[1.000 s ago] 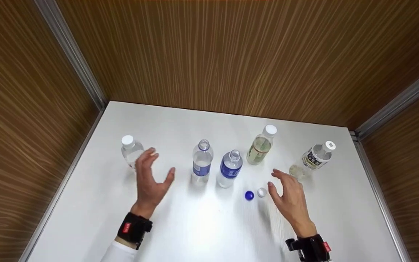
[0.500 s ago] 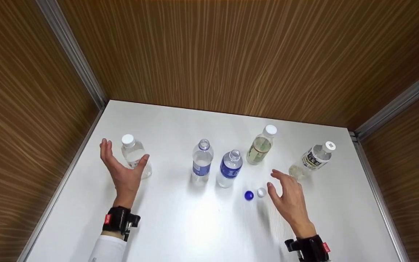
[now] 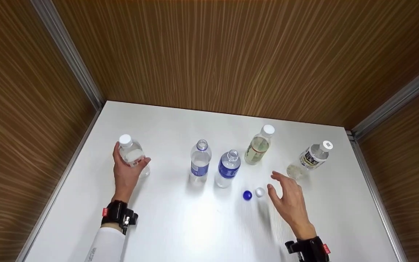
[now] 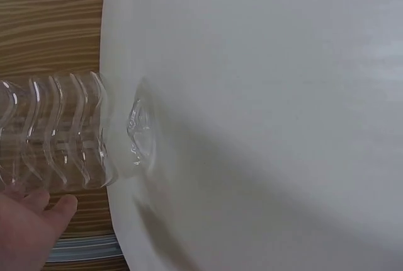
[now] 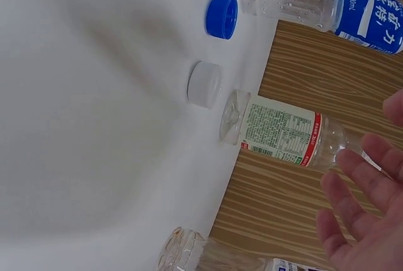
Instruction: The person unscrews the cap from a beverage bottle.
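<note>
At the left of the table, my left hand (image 3: pixel 125 176) grips a clear bottle with a white cap (image 3: pixel 129 151). Its fingers lie along the bottle's left side and the thumb crosses its right front. In the left wrist view, fingertips show right at the ribbed wall of this clear bottle (image 4: pixel 53 129). On the right, my right hand (image 3: pixel 290 203) hovers with fingers apart and holds nothing. Nearest to it are a white cap (image 3: pixel 260 192) and a blue cap (image 3: pixel 247 195), both on the table. The right wrist view shows its spread fingers (image 5: pixel 365 176) overlapping a green-labelled bottle (image 5: pixel 280 129).
Two uncapped bottles with blue labels, one (image 3: pixel 200 163) left of the other (image 3: pixel 227 169), stand mid-table. Behind them is the green-labelled bottle, white-capped. A white-capped bottle with a dark-and-white label (image 3: pixel 313 158) stands at right. Wood-grain panels (image 3: pixel 209 54) enclose the white table (image 3: pixel 180 233).
My left hand has moved left, opened round the white-capped bottle, and closed in on it. The right hand stays almost still. The bottles and loose caps keep their places.
</note>
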`<move>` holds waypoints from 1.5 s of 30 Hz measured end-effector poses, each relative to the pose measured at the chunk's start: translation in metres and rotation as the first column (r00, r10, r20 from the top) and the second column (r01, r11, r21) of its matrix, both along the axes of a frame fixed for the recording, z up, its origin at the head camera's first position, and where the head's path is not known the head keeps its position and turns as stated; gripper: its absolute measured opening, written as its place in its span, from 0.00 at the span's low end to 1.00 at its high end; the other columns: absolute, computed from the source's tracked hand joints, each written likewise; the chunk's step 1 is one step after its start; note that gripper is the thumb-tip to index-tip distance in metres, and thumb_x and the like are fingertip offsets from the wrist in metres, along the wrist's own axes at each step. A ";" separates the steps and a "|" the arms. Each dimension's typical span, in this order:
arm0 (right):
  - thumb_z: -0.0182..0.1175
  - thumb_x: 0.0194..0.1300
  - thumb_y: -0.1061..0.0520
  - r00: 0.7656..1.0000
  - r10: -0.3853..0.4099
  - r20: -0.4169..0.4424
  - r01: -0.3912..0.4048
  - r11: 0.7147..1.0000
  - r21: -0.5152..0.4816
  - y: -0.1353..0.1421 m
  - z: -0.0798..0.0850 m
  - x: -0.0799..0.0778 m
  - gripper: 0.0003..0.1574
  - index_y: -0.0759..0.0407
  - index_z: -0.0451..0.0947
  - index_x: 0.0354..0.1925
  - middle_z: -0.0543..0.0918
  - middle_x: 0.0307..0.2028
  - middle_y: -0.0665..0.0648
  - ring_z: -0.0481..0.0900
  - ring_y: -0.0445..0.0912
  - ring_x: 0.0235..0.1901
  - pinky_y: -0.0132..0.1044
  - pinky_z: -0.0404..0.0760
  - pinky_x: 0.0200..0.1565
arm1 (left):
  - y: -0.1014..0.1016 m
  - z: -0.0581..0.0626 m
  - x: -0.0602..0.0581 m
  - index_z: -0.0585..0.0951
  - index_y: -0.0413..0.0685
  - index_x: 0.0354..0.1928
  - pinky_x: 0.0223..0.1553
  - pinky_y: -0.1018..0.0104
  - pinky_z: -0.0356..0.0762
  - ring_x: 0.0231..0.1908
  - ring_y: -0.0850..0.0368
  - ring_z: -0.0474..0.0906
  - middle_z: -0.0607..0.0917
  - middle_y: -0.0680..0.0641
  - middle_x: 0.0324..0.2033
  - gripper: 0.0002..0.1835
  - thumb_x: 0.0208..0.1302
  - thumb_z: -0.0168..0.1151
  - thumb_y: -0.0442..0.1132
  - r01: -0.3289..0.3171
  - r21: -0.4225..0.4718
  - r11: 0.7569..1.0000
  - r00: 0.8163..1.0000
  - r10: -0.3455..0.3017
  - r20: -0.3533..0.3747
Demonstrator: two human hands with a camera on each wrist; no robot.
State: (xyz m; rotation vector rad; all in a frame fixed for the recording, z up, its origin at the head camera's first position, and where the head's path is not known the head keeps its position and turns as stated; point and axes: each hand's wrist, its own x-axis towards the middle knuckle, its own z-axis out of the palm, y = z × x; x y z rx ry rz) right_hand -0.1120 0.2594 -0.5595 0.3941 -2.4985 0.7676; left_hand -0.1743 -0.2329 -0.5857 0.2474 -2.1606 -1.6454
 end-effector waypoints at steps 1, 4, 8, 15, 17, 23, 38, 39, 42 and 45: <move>0.63 0.60 0.56 1.000 0.001 -0.006 -0.001 1.000 0.000 0.000 0.000 0.000 0.20 0.62 0.78 0.51 0.81 0.53 0.57 0.77 0.57 0.49 0.55 0.70 0.45 | 0.001 0.000 -0.001 0.50 0.58 0.74 0.62 0.42 0.56 0.61 0.42 0.64 0.67 0.42 0.63 0.58 0.45 0.78 0.51 0.000 0.006 1.000 1.000 0.000 0.000; 0.64 0.59 0.57 1.000 0.007 -0.027 -0.007 1.000 -0.001 -0.001 -0.001 0.000 0.21 0.62 0.78 0.50 0.81 0.52 0.57 0.77 0.57 0.49 0.56 0.70 0.44 | 0.003 0.001 -0.002 0.56 0.53 0.71 0.59 0.44 0.60 0.57 0.42 0.68 0.72 0.41 0.59 0.54 0.45 0.78 0.51 -0.010 0.018 1.000 1.000 0.010 0.004; 0.64 0.58 0.58 0.998 0.018 -0.052 -0.018 1.000 -0.002 -0.001 -0.001 -0.001 0.21 0.63 0.79 0.50 0.82 0.51 0.58 0.77 0.58 0.47 0.57 0.70 0.43 | 0.006 0.002 0.000 0.61 0.46 0.65 0.55 0.46 0.64 0.54 0.39 0.70 0.75 0.37 0.54 0.49 0.45 0.78 0.50 -0.032 0.022 0.999 0.999 0.032 -0.008; 0.63 0.60 0.56 1.000 0.017 -0.008 -0.017 1.000 -0.003 -0.001 0.002 0.000 0.21 0.63 0.78 0.52 0.81 0.52 0.59 0.77 0.57 0.50 0.56 0.70 0.47 | 0.025 0.009 0.015 0.65 0.40 0.58 0.53 0.42 0.64 0.52 0.38 0.71 0.77 0.37 0.51 0.42 0.44 0.79 0.43 -0.043 -0.038 0.998 0.986 0.037 -0.160; 0.62 0.61 0.56 1.000 0.014 0.000 -0.014 1.000 -0.003 -0.002 0.004 0.001 0.22 0.63 0.78 0.52 0.81 0.52 0.58 0.77 0.57 0.50 0.55 0.70 0.48 | 0.035 0.013 0.021 0.66 0.39 0.57 0.54 0.40 0.64 0.52 0.39 0.71 0.77 0.37 0.51 0.41 0.43 0.79 0.41 -0.028 -0.089 0.996 0.979 0.009 -0.204; 0.63 0.60 0.56 1.000 0.023 -0.014 -0.023 1.000 -0.010 -0.004 0.005 0.001 0.22 0.63 0.78 0.52 0.81 0.52 0.59 0.77 0.57 0.50 0.55 0.70 0.47 | 0.064 0.024 0.036 0.68 0.40 0.58 0.54 0.42 0.66 0.52 0.42 0.73 0.78 0.40 0.51 0.41 0.42 0.79 0.39 0.063 -0.190 0.980 0.966 -0.107 -0.233; 0.64 0.58 0.59 0.997 0.048 -0.065 -0.051 0.998 -0.037 -0.013 0.015 0.003 0.21 0.62 0.78 0.51 0.81 0.53 0.58 0.77 0.56 0.50 0.55 0.70 0.46 | 0.126 0.028 0.063 0.70 0.43 0.53 0.44 0.50 0.77 0.43 0.50 0.79 0.80 0.46 0.44 0.39 0.38 0.81 0.45 0.254 -0.374 0.892 0.917 -0.345 -0.202; 0.64 0.58 0.60 0.996 0.050 -0.067 -0.053 0.998 -0.040 -0.014 0.016 0.003 0.21 0.62 0.78 0.51 0.81 0.53 0.58 0.77 0.56 0.50 0.55 0.70 0.46 | 0.130 0.028 0.064 0.70 0.43 0.53 0.43 0.51 0.77 0.43 0.50 0.79 0.81 0.46 0.43 0.39 0.38 0.81 0.46 0.262 -0.389 0.883 0.909 -0.362 -0.209; 0.65 0.58 0.60 0.996 0.058 -0.066 -0.061 0.997 -0.049 -0.017 0.017 0.003 0.21 0.62 0.78 0.51 0.80 0.54 0.58 0.77 0.56 0.51 0.54 0.69 0.47 | 0.140 0.026 0.067 0.71 0.44 0.53 0.41 0.54 0.78 0.41 0.52 0.79 0.81 0.47 0.43 0.39 0.39 0.80 0.49 0.278 -0.441 0.853 0.888 -0.403 -0.220; 0.65 0.58 0.61 0.995 0.072 -0.063 -0.076 0.996 -0.056 -0.021 0.018 0.003 0.22 0.61 0.78 0.52 0.80 0.54 0.58 0.76 0.56 0.51 0.54 0.69 0.47 | 0.150 0.024 0.069 0.71 0.44 0.53 0.39 0.55 0.79 0.40 0.52 0.80 0.82 0.46 0.43 0.40 0.40 0.79 0.53 0.280 -0.496 0.822 0.874 -0.432 -0.222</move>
